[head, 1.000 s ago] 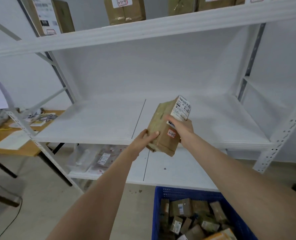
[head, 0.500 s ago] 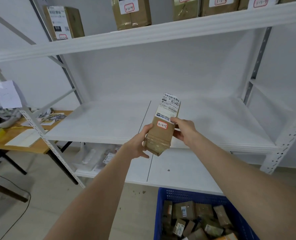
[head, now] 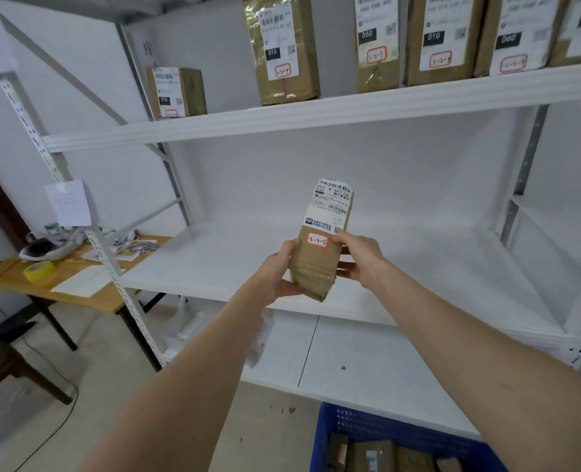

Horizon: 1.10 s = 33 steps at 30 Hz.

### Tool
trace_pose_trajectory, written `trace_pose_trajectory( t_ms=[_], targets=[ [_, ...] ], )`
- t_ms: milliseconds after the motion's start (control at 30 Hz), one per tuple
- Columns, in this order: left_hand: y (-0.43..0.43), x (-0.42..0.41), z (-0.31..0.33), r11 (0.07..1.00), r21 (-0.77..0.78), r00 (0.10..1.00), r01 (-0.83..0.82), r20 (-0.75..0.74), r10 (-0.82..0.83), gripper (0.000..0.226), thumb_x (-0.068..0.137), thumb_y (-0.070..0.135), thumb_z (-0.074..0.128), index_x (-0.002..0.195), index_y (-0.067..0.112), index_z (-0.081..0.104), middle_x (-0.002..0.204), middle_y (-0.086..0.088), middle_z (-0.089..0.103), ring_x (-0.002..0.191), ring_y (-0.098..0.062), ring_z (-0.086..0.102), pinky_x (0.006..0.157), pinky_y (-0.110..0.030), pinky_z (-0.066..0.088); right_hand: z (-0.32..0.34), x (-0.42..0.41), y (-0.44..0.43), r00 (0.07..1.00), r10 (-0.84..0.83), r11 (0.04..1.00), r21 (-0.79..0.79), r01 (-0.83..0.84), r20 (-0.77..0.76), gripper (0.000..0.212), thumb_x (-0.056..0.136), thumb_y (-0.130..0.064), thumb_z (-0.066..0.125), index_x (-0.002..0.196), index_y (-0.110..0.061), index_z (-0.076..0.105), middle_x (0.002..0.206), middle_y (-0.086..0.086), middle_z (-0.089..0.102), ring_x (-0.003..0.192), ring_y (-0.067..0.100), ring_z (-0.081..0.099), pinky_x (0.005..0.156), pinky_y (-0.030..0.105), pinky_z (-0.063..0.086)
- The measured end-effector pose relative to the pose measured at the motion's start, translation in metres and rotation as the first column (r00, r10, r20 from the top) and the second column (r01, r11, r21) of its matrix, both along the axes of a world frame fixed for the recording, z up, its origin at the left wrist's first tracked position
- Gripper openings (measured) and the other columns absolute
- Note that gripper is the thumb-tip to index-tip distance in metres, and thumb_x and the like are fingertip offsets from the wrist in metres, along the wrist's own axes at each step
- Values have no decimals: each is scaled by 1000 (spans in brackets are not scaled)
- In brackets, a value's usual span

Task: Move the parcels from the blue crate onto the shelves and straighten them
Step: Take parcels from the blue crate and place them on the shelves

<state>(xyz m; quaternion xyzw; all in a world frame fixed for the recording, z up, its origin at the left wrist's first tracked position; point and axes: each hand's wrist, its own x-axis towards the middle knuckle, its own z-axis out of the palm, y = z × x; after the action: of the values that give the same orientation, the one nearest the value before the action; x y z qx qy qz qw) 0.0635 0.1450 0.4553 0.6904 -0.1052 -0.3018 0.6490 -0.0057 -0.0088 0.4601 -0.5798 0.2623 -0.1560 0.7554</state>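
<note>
Gripping parcel (head: 319, 253), both hands

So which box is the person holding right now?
Look at the big white shelves, then the bare middle shelf. In front of it, the left hand and right hand hold one small brown box upright. Its red-edged sticker reads 3-2-5.

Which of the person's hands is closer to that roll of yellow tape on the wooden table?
Left. The left hand grips the parcel's near side, toward the yellow tape; the right hand is beyond the parcel.
</note>
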Motion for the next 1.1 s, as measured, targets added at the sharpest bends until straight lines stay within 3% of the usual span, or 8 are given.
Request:
trace_pose_trajectory(
  t_ms=[167,400,533,767,1100],
  targets=[
    [17,6,11,996,-87,997,-20,70,26,38,92,42,48,111,13,63,111,-11,65,83,-25,72,64,-35,58,10,8,12,998,10,1000,23,-11,68,35,81,-12,69,112,-2,60,103,11,71,93,32,69,88,47,56],
    [43,32,35,999,-51,990,12,144,-5,36,89,45,48,113,23,62,114,4,64,84,-27,70,73,-35,58,33,28,36,992,3,1000,-5,-2,128,35,81,-14,69,112,-3,57,103,8,71,95,31,69,90,45,55],
    [59,57,60,997,-37,974,68,217,-58,34,88,50,51,114,30,59,120,9,61,95,-27,68,84,-40,57,57,46,53,983,-38,998,-46,47,180,33,81,-16,70,110,-6,57,100,3,71,92,25,70,83,36,57],
    [88,107,103,972,-125,944,199,290,-156,38,80,53,64,112,32,61,119,5,61,99,-27,67,81,-40,58,106,76,87,966,-109,984,-114,138,235,35,80,-18,73,110,-8,58,99,1,71,91,21,69,79,32,56],
    [116,143,174,914,-206,893,349,368,-258,49,77,56,68,118,32,59,123,1,58,101,-30,66,79,-39,58,179,93,127,893,-219,931,-190,312,393,18,81,-18,71,90,-16,56,90,-1,71,82,16,67,72,28,53]
  ],
)
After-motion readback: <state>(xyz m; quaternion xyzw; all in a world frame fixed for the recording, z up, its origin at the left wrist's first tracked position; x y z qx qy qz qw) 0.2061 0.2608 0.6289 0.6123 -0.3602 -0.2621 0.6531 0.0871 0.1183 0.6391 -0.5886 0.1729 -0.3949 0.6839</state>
